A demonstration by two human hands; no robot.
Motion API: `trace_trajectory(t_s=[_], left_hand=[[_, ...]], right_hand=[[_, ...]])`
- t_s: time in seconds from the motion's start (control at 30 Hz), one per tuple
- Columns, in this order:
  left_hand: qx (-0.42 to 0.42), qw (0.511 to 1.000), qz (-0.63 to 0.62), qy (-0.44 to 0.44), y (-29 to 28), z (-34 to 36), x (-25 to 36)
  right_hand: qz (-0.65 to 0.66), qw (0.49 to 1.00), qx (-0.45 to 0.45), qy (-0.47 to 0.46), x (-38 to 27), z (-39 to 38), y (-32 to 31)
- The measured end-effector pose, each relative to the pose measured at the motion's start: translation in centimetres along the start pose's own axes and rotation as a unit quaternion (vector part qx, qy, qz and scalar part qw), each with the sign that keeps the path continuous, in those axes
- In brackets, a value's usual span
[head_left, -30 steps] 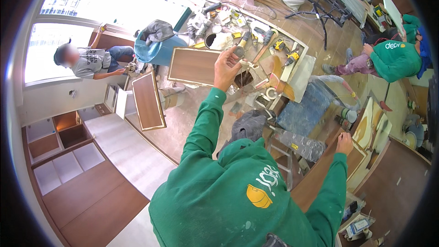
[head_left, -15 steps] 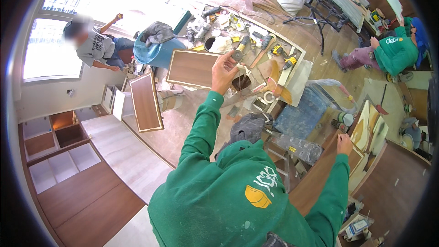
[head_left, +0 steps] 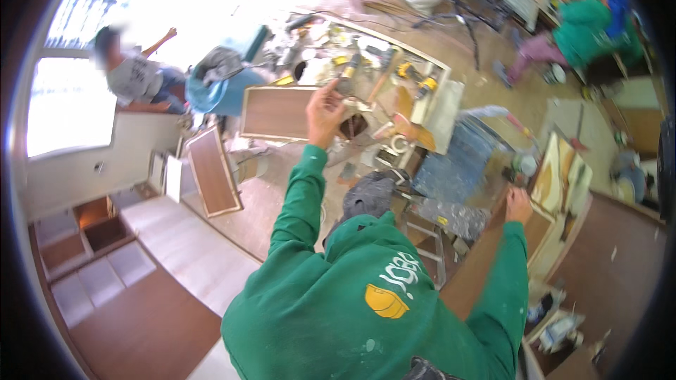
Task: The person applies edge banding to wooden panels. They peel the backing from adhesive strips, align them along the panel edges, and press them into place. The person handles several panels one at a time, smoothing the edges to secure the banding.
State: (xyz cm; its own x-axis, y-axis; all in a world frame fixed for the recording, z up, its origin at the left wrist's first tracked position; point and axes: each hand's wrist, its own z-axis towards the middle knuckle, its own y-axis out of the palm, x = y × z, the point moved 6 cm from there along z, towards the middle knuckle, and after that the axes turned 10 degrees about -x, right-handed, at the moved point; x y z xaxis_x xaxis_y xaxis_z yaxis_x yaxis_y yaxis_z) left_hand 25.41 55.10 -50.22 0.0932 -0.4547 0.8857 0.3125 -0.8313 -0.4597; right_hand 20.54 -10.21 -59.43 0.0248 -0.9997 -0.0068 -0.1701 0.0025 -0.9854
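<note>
Sliding left since the earlier frame, the whole scene is shifting. In the head view, your left hand [head_left: 324,108] is half-curling beside a rectangular, pale-edged brown wooden panel [head_left: 274,112], its pinch unclear; your right hand [head_left: 519,205], hold unclear, is seemingly resting on a long brown wooden board [head_left: 468,278]; you are apparently steadying yourself, any next move calling for sure grip

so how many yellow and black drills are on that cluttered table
2: one drill near the right edge of the table, the other drill right of it and slightly lower. More may be hidden.

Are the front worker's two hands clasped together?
No, the left hand shows beside a brown panel, the right hand well apart to the right.
</note>
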Motion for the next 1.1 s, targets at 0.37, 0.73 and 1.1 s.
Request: trace_trajectory(t_s=[0.37, 0.73, 1.1], left_hand=[[-0.075, 0.997, -0.030, 0.012, 3.6, 0.4, -1.0], [-0.111, 0.992, -0.058, -0.004, 6.0, 0.3, 1.6], [-0.095, 0.995, -0.017, -0.002, 4.5, -0.3, 1.8]], right_hand=[[0.189, 0.975, 0.063, 0.099, 0.7, -1.7, -3.6], [0.222, 0.974, 0.020, 0.032, -1.1, -1.1, -4.4], [0.183, 0.982, -0.044, -0.027, -1.0, 1.7, -3.6]])
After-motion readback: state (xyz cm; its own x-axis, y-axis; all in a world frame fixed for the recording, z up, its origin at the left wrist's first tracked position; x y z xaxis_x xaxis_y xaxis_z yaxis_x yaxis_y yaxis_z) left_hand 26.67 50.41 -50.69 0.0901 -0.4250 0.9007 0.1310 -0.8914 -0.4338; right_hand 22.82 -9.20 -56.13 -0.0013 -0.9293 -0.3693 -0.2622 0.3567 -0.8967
